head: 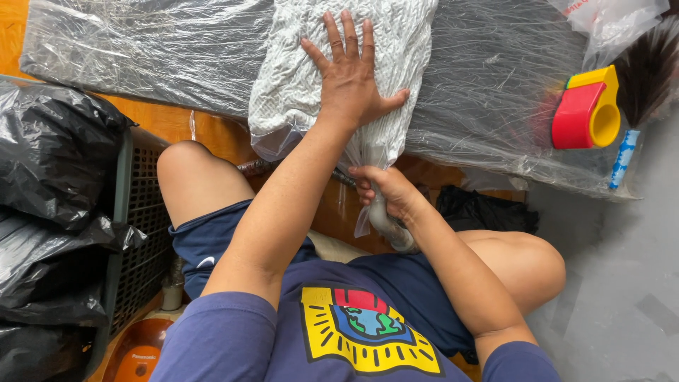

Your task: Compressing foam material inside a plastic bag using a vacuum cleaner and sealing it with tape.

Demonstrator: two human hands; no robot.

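Observation:
A white string mop head (297,78) lies wrapped in a clear plastic bag on a large sheet of clear plastic (488,78). My left hand (351,74) presses flat on top of the wrapped mop head, fingers spread. My right hand (385,192) grips the gathered neck of the bag and mop (382,219) just below the head, close to my lap. I sit with my knees apart, in a dark blue shirt and shorts.
Black plastic bags (53,205) fill a dark mesh crate (138,233) at the left. A red and yellow tape dispenser (587,113) and a dark brush (647,67) lie at the right. A crumpled black bag (484,209) sits by my right knee. Grey floor (622,283) lies to the right.

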